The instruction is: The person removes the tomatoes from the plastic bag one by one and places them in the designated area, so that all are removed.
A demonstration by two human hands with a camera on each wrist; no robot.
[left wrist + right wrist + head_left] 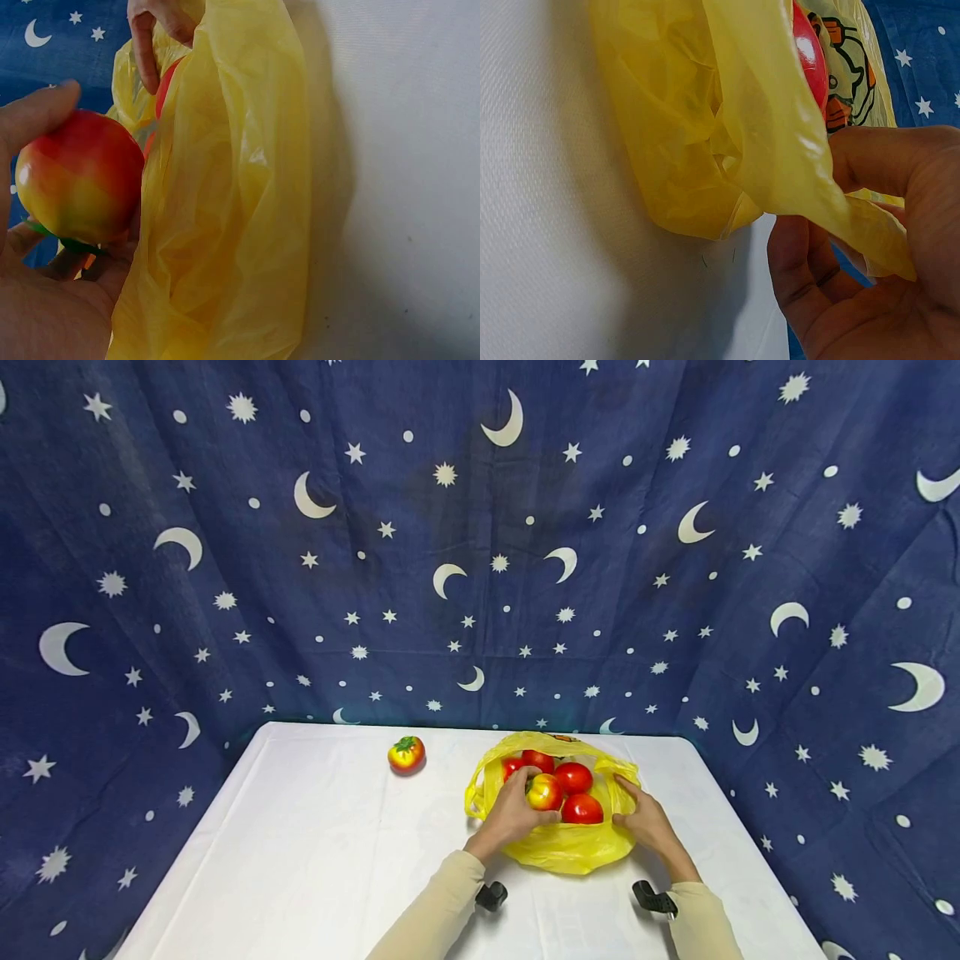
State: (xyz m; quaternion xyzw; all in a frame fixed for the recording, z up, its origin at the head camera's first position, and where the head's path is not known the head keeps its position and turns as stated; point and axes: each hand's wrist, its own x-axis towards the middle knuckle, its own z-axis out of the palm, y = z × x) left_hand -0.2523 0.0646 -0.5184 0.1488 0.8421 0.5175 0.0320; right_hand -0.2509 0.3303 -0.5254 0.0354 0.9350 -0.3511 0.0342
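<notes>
A yellow plastic bag (567,849) lies on the table with its mouth spread wide, several red tomatoes (582,809) showing inside. Over the bag's mouth, my left hand (514,814) grips a red-and-yellow fruit with a green leafy cap (545,792); the left wrist view shows thumb and fingers around this fruit (82,176). At the bag's right side, my right hand (651,821) holds the rim, and in the right wrist view the yellow film (881,236) runs between thumb and fingers. A second red-and-yellow fruit (406,755) sits on the table to the left of the bag.
A white cloth covers the table (285,860). Behind it and along the sides hangs a dark blue curtain (420,635) with moons and stars. Black straps with small devices (492,896) are on both wrists. A printed figure (847,71) shows on the bag's far side.
</notes>
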